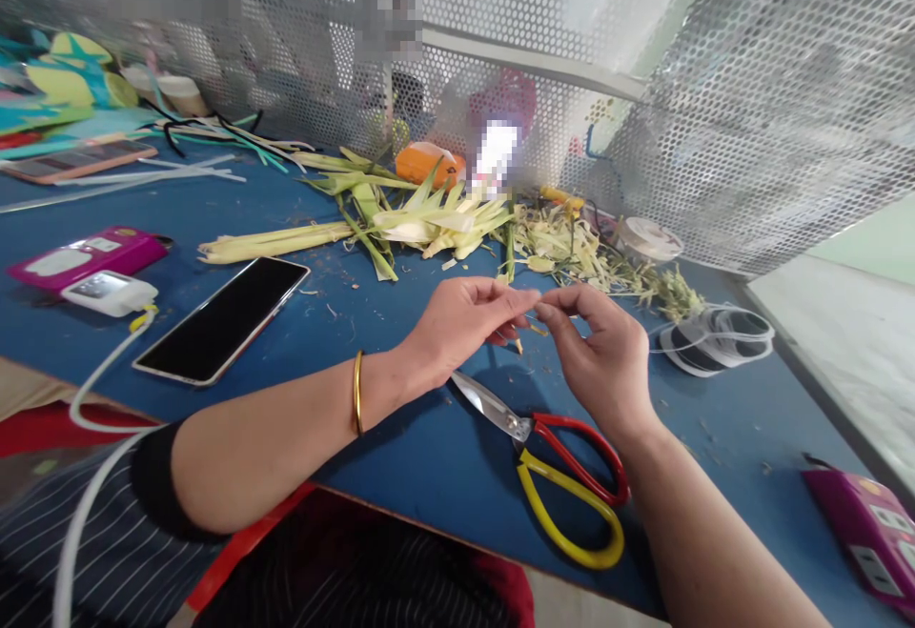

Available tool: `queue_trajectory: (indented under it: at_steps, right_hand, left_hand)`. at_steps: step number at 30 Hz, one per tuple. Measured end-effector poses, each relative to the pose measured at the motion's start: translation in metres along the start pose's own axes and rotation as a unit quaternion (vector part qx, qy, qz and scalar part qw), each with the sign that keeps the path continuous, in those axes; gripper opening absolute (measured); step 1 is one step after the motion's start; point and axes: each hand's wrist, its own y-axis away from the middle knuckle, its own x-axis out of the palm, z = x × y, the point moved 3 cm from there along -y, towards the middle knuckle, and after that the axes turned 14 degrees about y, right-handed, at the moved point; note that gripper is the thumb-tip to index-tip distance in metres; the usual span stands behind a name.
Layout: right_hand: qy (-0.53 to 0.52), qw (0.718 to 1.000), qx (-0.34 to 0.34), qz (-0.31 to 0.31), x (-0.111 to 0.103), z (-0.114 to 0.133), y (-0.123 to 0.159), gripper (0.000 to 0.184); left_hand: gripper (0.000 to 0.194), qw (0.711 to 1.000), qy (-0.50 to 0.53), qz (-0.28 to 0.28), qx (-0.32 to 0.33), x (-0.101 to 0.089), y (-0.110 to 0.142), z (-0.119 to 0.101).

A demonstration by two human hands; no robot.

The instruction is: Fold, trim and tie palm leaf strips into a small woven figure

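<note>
My left hand (464, 323) and my right hand (600, 352) meet above the blue table (400, 437), fingertips pinched together on a thin pale strand that is too small to name. A fine clear line runs from my right hand toward a spool (719, 337) at the right. Scissors (558, 466) with one red and one yellow handle lie on the table just under my hands, blades pointing left. A gold bangle sits on my left wrist.
Pale green leaf strips (372, 218) and trimmed scraps (600, 261) are piled behind my hands. A black phone (221, 318), a white charger with cable (107, 293) and a pink case (86, 254) lie at the left. Perforated metal screens (750, 104) stand behind. Another pink box (868, 523) lies at the right.
</note>
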Motion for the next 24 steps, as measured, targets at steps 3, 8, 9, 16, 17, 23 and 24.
queue_trajectory:
  at_steps: [3,8,9,16,17,23,24]
  right_hand:
    - [-0.026,0.999,0.017,0.006,-0.001,0.001,0.000,0.012]
    - [-0.091,0.995,0.033,0.014,0.000,0.001,-0.001,0.009]
    - [-0.099,0.994,0.035,0.014,0.000,0.001,-0.001,0.008]
    - [-0.138,0.986,0.092,0.015,0.000,-0.005,-0.003,0.006]
    - [-0.135,0.985,0.105,0.005,-0.001,-0.007,-0.003,0.006]
    - [-0.153,0.973,0.171,-0.035,0.006,-0.034,-0.006,0.009]
    - [-0.160,0.970,0.179,-0.033,0.009,-0.038,-0.007,0.010]
  left_hand:
    - [0.012,0.998,-0.051,-0.001,0.036,0.000,0.001,-0.004]
    - [0.013,0.994,-0.088,0.003,0.070,-0.002,0.000,-0.006]
    - [0.014,0.993,-0.093,0.004,0.073,-0.002,0.000,-0.006]
    - [0.030,0.992,-0.107,0.008,0.063,-0.004,-0.003,-0.003]
    - [0.033,0.991,-0.121,0.004,0.060,-0.006,-0.005,-0.003]
    - [0.028,0.910,-0.402,-0.026,0.100,-0.028,-0.024,0.001]
    - [0.030,0.902,-0.419,-0.029,0.099,-0.031,-0.027,0.003]
